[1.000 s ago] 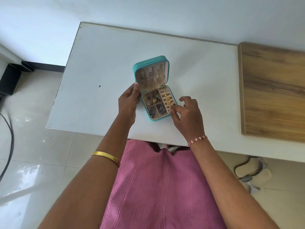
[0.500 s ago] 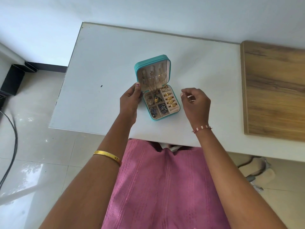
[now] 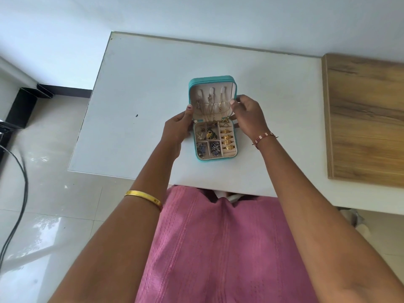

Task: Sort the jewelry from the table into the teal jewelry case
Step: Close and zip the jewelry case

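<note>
Rings (image 3: 227,138) sit nearest, four gold ones lined up in the padded slot just below the right hand's fingertips, with the blue bits and the tangled gold pieces in the small compartments below the left thumb. All of it is tiny, light and easy to snag, so I'd leave it alone and handle only the shell.

Next up is the teal jewelry case (image 3: 215,159) itself, sitting open on the white table (image 3: 142,84) between both hands. It looks light and fairly stiff, probably a bit slick on the outside, so the side edges are the place to hold.

Left hand (image 3: 176,131) is curled against the left side at the hinge, thumb up on the lid edge. Right hand (image 3: 246,114) has its fingers bent around the right edge of the upright lid (image 3: 212,80), thumb on the inner rim.

Chains (image 3: 209,108) hang loose just past the fingertips inside that lid. I can't spot loose jewelry on the table, so closing looks next, and those chains could get pinched if it's shut fast.
</note>
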`<action>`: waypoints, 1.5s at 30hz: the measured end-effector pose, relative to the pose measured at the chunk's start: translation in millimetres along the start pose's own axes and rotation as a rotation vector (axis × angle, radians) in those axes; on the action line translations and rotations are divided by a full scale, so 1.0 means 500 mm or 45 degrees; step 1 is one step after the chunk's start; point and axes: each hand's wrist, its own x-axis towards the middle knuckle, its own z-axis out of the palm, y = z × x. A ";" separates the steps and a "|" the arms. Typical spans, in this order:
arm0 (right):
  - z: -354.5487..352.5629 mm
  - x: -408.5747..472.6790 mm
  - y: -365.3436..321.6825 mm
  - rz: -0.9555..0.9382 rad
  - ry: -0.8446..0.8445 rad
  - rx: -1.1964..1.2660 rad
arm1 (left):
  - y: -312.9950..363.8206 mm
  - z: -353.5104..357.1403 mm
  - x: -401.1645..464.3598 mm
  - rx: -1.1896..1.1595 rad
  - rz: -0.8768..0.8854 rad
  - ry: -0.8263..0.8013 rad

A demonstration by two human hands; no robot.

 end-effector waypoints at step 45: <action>-0.025 -0.196 0.079 0.183 0.154 0.624 | -0.075 0.004 -0.068 0.265 0.167 -0.120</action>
